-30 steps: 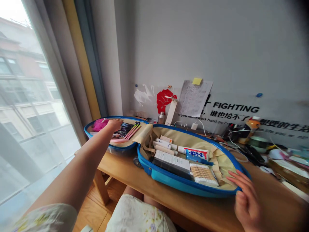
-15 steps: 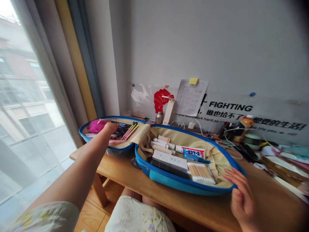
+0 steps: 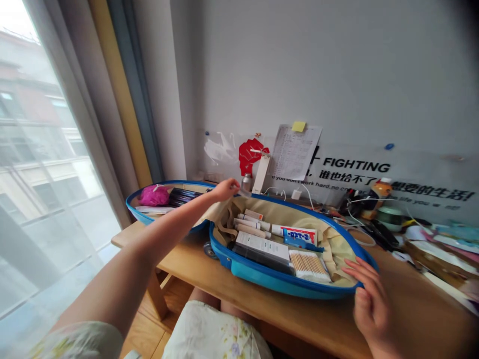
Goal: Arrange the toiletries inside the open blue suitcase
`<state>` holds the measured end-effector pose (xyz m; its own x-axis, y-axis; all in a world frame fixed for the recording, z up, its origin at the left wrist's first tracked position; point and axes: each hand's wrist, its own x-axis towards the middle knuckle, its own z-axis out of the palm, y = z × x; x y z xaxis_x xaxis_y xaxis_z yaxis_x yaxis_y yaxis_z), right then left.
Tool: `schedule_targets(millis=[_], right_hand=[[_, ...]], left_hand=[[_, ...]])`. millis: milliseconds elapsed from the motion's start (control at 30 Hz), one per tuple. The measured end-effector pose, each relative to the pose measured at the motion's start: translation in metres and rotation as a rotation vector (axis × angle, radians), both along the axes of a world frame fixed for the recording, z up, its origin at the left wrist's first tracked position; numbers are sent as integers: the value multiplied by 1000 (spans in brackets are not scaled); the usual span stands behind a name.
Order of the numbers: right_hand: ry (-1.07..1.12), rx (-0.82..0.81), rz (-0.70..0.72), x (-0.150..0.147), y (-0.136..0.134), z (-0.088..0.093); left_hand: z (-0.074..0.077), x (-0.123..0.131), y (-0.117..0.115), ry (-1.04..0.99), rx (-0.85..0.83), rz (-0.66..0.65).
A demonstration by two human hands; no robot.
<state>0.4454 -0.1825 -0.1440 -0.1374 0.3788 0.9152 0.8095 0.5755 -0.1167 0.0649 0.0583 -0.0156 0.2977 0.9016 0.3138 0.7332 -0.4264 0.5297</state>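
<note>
An open blue hard-shell case lies on the desk in two halves, with its rim curving along the near side. My left hand reaches over the far edge between the halves, pinching a thin translucent item that is too small to identify. Its forearm hides part of the left half, which holds a pink pouch and dark slim items. The beige-lined right half holds several tubes, a toothpaste box, a white box and cotton swabs. My right hand grips the case's near right rim.
The case sits on a wooden desk. A window with a sheer curtain rises at the left. A metal bottle, cables and a printed sheet stand behind it, with cluttered papers and containers at the right.
My left hand has moved right from above the left half to the far edge between the halves, now pinching a thin item. The pink sticks are out of sight. My right hand stays on the rim.
</note>
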Motion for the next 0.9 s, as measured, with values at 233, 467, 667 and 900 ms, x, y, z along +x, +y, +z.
schedule_targets(millis=[233, 467, 667, 900], right_hand=[[12, 2, 3, -1, 0, 1], [8, 4, 14, -1, 0, 1], [-2, 6, 7, -2, 0, 3], [18, 12, 11, -1, 1, 1]], left_hand=[[-34, 47, -5, 150, -101, -140], [-40, 46, -3, 299, -88, -178], [-45, 47, -4, 428, -63, -218], [-46, 48, -10, 575, 52, -234]])
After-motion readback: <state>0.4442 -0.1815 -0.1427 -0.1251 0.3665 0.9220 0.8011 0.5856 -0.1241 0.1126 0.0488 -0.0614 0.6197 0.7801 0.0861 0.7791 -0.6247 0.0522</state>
